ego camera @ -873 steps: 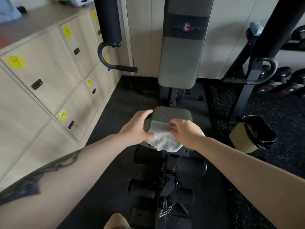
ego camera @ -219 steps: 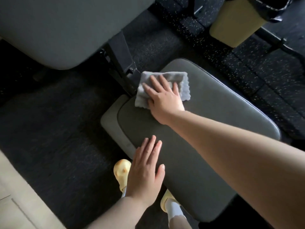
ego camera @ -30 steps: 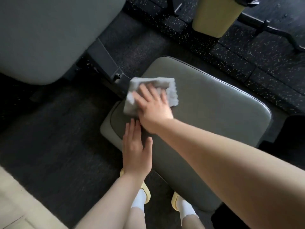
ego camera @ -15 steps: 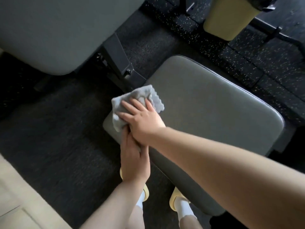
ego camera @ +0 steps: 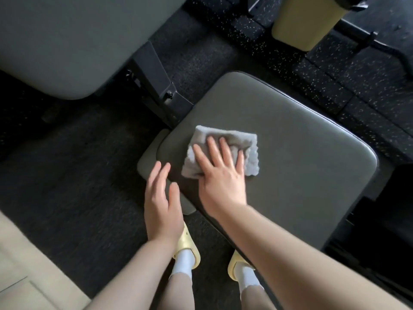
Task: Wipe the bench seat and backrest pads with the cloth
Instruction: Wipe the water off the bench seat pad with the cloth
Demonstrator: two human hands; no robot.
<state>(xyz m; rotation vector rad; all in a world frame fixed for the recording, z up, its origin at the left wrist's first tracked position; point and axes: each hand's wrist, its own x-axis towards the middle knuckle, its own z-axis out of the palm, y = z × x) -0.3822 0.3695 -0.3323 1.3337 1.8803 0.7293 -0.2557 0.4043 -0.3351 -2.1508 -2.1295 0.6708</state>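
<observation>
Grey vinyl, seat pad (ego camera: 301,153): biggest surface in my view, flat and dull, takes up centre-right. It's the work face, so both hands sit over its near-left corner.
Backrest pad (ego camera: 73,41): upper left, well apart from the hands, nothing on it. I judge it not yet in work at this moment.
Frame bracket (ego camera: 161,86): black steel between the two pads, just beyond the seat's far-left edge; cloth stays clear of it.
Bin (ego camera: 304,21): yellow, top right on the speckled floor, well apart, irrelevant.
Right hand (ego camera: 221,175): flat on the cloth, fingers straight and spread, so pressure goes over a wide patch rather than a pinch. Palm overhangs the cloth's near edge.
Left hand (ego camera: 162,198): fingers relaxed and extended, holds nothing, at the seat's left edge; probably bracing, but I cannot tell if it touches.
Cloth (ego camera: 248,144): pale grey, folded, lying on the seat's left part under the right fingers.
Risk: thin fold could bunch under a sideways stroke.
</observation>
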